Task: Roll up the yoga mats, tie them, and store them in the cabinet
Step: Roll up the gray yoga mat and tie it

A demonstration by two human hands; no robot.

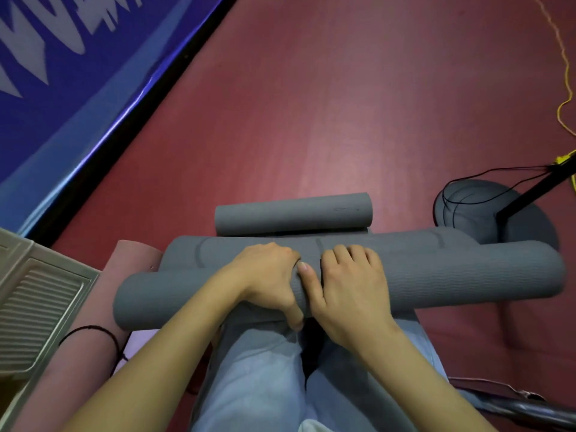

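A thick grey yoga mat roll (452, 275) lies across my knees, running left to right. My left hand (265, 279) grips its middle, fingers curled over the far side and thumb on the near side. Right beside it my right hand (349, 285) also holds the roll, fingers over the top, thumb pointing up between the hands. Behind it lies a flatter grey mat part (193, 247) with dark line markings. A smaller rolled grey mat (293, 213) rests on the floor further back. A pink rolled mat (93, 310) with a black cord (103, 332) around it lies at my left.
The floor (327, 104) is dark red. A blue banner (62, 73) runs along the left. A beige slatted cabinet panel (34, 300) sits at the lower left. A round stand base (486, 213) with a black pole, black cable and yellow cord (564, 88) is at the right.
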